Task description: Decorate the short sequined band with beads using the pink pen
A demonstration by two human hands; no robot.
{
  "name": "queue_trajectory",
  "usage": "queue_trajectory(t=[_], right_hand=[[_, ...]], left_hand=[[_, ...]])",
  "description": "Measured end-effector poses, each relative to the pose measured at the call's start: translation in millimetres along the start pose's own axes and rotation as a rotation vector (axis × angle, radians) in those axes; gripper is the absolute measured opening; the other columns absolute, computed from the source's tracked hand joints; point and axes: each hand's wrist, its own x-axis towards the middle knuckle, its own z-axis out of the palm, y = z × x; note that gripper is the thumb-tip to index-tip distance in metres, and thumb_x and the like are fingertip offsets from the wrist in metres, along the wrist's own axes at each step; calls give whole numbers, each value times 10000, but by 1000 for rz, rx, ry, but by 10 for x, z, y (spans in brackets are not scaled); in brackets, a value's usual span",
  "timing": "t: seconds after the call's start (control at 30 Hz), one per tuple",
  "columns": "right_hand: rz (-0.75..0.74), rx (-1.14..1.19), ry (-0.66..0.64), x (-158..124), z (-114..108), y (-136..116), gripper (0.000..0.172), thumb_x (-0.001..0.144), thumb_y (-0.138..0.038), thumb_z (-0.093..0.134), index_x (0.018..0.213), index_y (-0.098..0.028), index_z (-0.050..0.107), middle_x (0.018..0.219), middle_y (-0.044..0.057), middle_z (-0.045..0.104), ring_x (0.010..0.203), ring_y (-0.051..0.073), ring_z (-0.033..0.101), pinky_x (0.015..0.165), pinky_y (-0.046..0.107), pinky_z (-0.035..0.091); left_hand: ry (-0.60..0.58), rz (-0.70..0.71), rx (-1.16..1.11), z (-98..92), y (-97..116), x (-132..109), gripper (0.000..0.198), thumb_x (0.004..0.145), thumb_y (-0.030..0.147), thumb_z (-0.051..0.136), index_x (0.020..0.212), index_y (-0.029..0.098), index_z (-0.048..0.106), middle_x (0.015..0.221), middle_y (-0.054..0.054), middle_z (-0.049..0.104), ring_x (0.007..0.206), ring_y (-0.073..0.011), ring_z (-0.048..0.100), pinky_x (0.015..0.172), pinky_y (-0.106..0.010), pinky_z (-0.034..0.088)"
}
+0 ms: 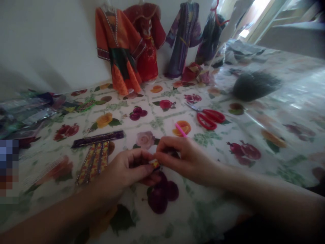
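Observation:
My left hand (pixel 127 171) and my right hand (pixel 181 157) meet at the middle of the table, both pinching a small piece of patterned trim (pixel 155 164) between thumb and fingers. A thin pink stick (pixel 180 130) pokes up from behind my right hand's fingers; whether that hand grips it is unclear. To the left of my left hand lie cut strips of purple and gold-red decorated ribbon (pixel 95 152) flat on the cloth.
Red-handled scissors (pixel 209 118) lie beyond my right hand. Small doll garments in orange (pixel 118 44), red (pixel 148 40) and purple (pixel 184 37) hang against the back wall. A dark tuft of hair (pixel 255 85) lies at right. Foil packets (pixel 27 113) pile at left on the fruit-print tablecloth (pixel 274 112).

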Motion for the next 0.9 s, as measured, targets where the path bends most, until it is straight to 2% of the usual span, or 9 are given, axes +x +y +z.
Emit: queue_trajectory(t=[0.1, 0.27, 0.67, 0.77, 0.9], right_hand=[[-7, 12, 6, -3, -3, -23, 270, 922, -358, 595, 739, -158, 604, 639, -39, 584, 570, 65, 482, 511, 204, 371], [7, 19, -12, 5, -7, -4, 263, 922, -371, 595, 765, -160, 610, 667, -32, 591, 593, 70, 498, 526, 207, 379], [34, 6, -33, -10, -19, 21, 186, 915, -313, 586, 799, -169, 602, 678, -35, 582, 597, 80, 495, 513, 216, 375], [33, 25, -28, 0, -19, 17, 216, 910, -335, 598, 774, -168, 599, 667, -36, 576, 591, 76, 491, 508, 209, 372], [53, 41, -41, 13, -21, 0, 165, 881, -279, 622, 765, -162, 604, 706, -20, 607, 625, 81, 526, 544, 207, 397]], left_hand=[[-3, 14, 4, 1, -2, 2, 152, 807, 255, 759, 927, 181, 703, 817, -15, 733, 719, -127, 709, 656, -194, 549], [-8, 11, 2, -8, 7, -3, 157, 822, 274, 751, 936, 179, 698, 834, -19, 727, 738, -132, 711, 674, -205, 554], [-21, -15, -14, -21, 22, 1, 173, 810, 262, 768, 922, 174, 670, 801, -7, 724, 726, -130, 709, 674, -214, 546], [-20, -17, 11, -16, 31, -3, 160, 823, 259, 752, 925, 175, 663, 797, -3, 724, 739, -126, 707, 680, -205, 537], [-14, 5, 84, -17, 45, -15, 197, 821, 300, 745, 925, 172, 638, 727, -4, 715, 661, -121, 675, 633, -208, 515]])
